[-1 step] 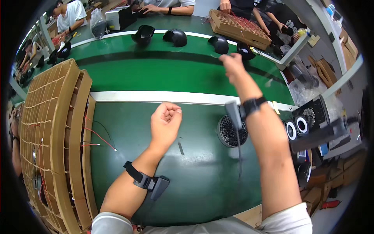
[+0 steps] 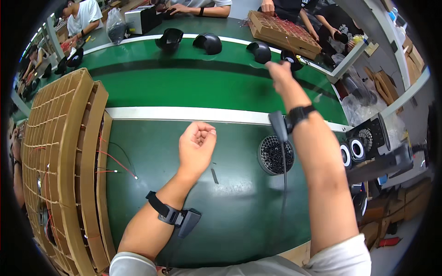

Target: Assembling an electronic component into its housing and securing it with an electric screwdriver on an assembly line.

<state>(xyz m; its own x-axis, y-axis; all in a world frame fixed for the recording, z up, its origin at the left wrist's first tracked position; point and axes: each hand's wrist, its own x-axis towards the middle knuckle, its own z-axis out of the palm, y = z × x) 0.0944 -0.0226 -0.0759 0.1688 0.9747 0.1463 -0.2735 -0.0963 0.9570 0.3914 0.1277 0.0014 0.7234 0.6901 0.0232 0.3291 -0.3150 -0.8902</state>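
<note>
My left hand [image 2: 196, 145] rests above the dark green bench, palm up, its fingers curled in and nothing visible in them. My right hand [image 2: 282, 78] reaches far over the bright green conveyor belt [image 2: 184, 89], fingers stretched out and slightly blurred, holding nothing that I can see. Just beyond its fingertips sit a rounded black shell [image 2: 258, 52] and another black shell [image 2: 291, 60], partly hidden by the hand. Further left along the belt's far side stand a black shell [image 2: 208, 43] and an open black shell [image 2: 169, 40].
Stacked cardboard trays [image 2: 66, 170] with dividers and red wires stand at the left. A round tub [image 2: 276, 155] of small black parts sits beside my right forearm. A thin dark strip [image 2: 214, 175] lies mid-bench. Round speakers [image 2: 357, 148] stand at the right. Co-workers handle parts across the belt.
My right hand has shifted slightly to the right beside the black shells. My left hand has stayed nearly still.
</note>
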